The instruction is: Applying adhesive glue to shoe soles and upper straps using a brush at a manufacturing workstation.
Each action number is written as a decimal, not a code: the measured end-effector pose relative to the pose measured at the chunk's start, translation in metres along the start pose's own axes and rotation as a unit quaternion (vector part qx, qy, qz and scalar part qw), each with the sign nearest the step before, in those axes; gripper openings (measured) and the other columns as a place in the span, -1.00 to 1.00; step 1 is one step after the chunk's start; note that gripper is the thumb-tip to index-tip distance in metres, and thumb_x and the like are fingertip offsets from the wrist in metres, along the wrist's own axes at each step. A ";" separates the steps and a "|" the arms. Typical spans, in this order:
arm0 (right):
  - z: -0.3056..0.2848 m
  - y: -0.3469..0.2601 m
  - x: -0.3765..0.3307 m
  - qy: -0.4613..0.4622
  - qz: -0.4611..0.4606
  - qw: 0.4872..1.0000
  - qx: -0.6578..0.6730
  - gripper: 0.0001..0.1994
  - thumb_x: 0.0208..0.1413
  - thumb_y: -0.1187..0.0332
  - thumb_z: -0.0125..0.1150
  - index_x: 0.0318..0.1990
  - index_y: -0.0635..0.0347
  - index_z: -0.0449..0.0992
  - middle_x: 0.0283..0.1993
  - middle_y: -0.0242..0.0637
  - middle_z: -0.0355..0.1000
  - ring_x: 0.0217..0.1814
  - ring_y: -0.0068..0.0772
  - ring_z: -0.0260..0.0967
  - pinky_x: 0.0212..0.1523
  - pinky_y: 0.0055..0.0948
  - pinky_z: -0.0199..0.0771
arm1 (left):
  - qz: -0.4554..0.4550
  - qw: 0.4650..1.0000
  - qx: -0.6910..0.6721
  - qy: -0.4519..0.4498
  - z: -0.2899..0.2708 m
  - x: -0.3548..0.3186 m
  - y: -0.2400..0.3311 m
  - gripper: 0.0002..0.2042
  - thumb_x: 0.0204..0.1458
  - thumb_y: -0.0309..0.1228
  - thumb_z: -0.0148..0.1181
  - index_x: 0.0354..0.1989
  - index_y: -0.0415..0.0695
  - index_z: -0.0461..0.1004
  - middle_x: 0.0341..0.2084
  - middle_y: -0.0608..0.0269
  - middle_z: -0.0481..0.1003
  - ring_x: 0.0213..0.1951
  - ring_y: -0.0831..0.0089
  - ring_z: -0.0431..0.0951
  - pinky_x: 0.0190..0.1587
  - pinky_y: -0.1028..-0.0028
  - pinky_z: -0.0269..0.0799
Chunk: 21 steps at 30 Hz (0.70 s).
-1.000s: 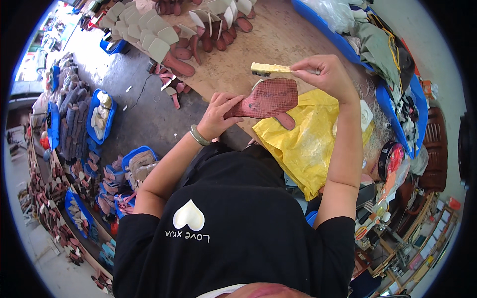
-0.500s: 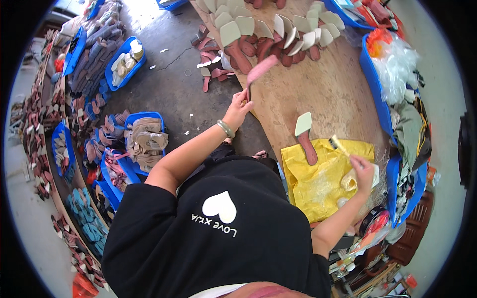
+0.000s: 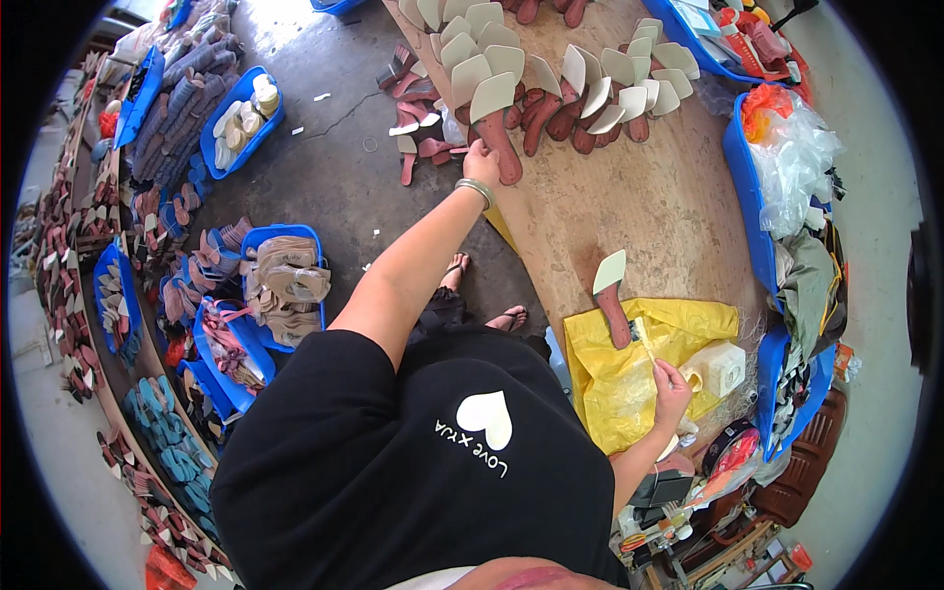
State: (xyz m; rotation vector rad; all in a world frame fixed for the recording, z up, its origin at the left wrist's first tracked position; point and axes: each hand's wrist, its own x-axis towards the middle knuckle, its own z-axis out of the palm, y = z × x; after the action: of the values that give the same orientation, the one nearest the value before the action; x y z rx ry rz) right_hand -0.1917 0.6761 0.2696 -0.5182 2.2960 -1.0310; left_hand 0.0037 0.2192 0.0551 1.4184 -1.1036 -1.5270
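Observation:
My left hand (image 3: 481, 161), a bracelet at its wrist, reaches far forward and holds a reddish-brown shoe sole (image 3: 499, 141) with a pale flap, setting it down at the end of a row of similar soles (image 3: 580, 87) on the wooden table (image 3: 629, 197). My right hand (image 3: 672, 382) is low by my side over a yellow plastic sheet (image 3: 619, 383), shut on a thin brush (image 3: 644, 341). Another sole with a raised pale flap (image 3: 612, 295) lies at the sheet's far edge, just ahead of the brush.
A white plastic jug (image 3: 721, 366) stands right of the sheet. Blue trays (image 3: 757, 177) with bags line the table's right edge. On the floor at left are blue bins (image 3: 280, 285) and rows of soles. Loose soles (image 3: 418, 138) lie by the table's left edge.
My left hand has carried a sole from in front of me to the far row and set it there. My right hand with the brush has dropped to the yellow sheet.

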 end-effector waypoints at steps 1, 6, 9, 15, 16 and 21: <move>0.001 0.000 0.000 -0.001 0.002 1.000 -0.001 -0.83 0.03 0.45 0.26 -0.23 0.35 0.58 -0.31 -0.38 0.51 -0.24 -0.63 0.37 -0.14 -0.63 0.34 | 0.055 0.995 0.085 -0.002 -0.004 0.005 0.000 -0.73 0.06 -0.55 0.09 -0.04 -0.16 0.33 -0.37 0.32 0.47 -0.39 0.51 0.46 -0.32 0.52 0.39; 0.012 0.003 0.001 0.010 0.015 1.000 -0.016 -0.82 0.03 0.44 0.26 -0.23 0.35 0.58 -0.31 -0.38 0.51 -0.24 -0.63 0.36 -0.14 -0.63 0.33 | 0.045 0.975 0.216 0.034 -0.012 -0.001 0.027 -0.63 -0.04 -0.52 0.24 -0.04 -0.22 0.31 -0.31 0.11 0.51 -0.25 0.35 0.53 -0.17 0.41 0.42; 0.019 -0.002 0.004 0.014 0.016 1.000 0.000 -0.82 0.03 0.44 0.26 -0.23 0.35 0.58 -0.30 -0.37 0.51 -0.23 -0.63 0.37 -0.13 -0.63 0.34 | 0.003 0.973 0.226 0.056 -0.018 0.003 0.027 -0.62 -0.06 -0.48 0.26 -0.06 -0.21 0.31 -0.30 0.07 0.50 -0.24 0.29 0.52 -0.15 0.38 0.42; 0.026 -0.009 0.005 0.013 0.025 1.000 0.010 -0.82 0.04 0.44 0.26 -0.22 0.35 0.58 -0.29 -0.37 0.51 -0.22 -0.61 0.38 -0.11 -0.61 0.36 | 0.034 0.963 0.255 0.080 -0.021 0.011 0.014 -0.63 -0.13 -0.47 0.24 -0.15 -0.25 0.28 -0.32 -0.04 0.44 -0.24 0.14 0.49 -0.11 0.33 0.41; 0.027 -0.008 0.004 0.016 0.029 0.999 0.011 -0.82 0.04 0.44 0.26 -0.22 0.35 0.58 -0.29 -0.37 0.51 -0.22 -0.61 0.38 -0.11 -0.61 0.36 | 0.034 0.963 0.257 0.075 -0.020 0.010 0.015 -0.63 -0.13 -0.47 0.24 -0.15 -0.25 0.28 -0.32 -0.04 0.44 -0.24 0.14 0.49 -0.11 0.33 0.41; 0.025 -0.012 0.000 0.011 -0.009 0.998 -0.067 -0.80 0.05 0.42 0.24 -0.20 0.36 0.57 -0.28 -0.31 0.54 -0.22 -0.60 0.41 -0.13 -0.59 0.37 | 0.016 0.978 0.204 0.041 -0.026 0.018 0.002 -0.58 -0.16 -0.44 0.25 -0.11 -0.31 0.29 -0.33 0.05 0.47 -0.27 0.26 0.51 -0.17 0.36 0.43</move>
State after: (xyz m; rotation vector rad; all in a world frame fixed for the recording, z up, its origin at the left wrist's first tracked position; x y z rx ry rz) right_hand -0.1746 0.6544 0.2652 -0.5849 2.3966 -0.8994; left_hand 0.0280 0.1996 0.0504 1.7072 -1.4379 -1.2495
